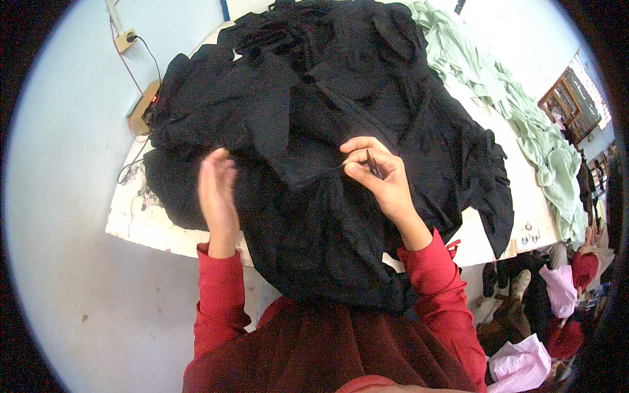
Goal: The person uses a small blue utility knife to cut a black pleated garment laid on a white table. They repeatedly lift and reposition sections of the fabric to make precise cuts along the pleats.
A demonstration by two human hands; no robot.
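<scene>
A large heap of black fabric [314,242] covers most of the white table [124,216] and hangs over its front edge. My left hand [218,196] is raised over the left part of the fabric, slightly blurred, with fingers loosely apart and nothing visible in it. My right hand [377,180] is over the middle right of the heap, fingers curled round a small dark tool [373,164], which looks like thread snips; its thumb and forefinger come close together, and whether they pinch a thread is too small to tell.
Pale green fabric [550,164] lies along the table's right side. A power socket [125,40] with cables and a wooden block [139,114] are at the left. At the lower right, people [583,268] in red and dark clothes sit beside pink striped cloth [524,363].
</scene>
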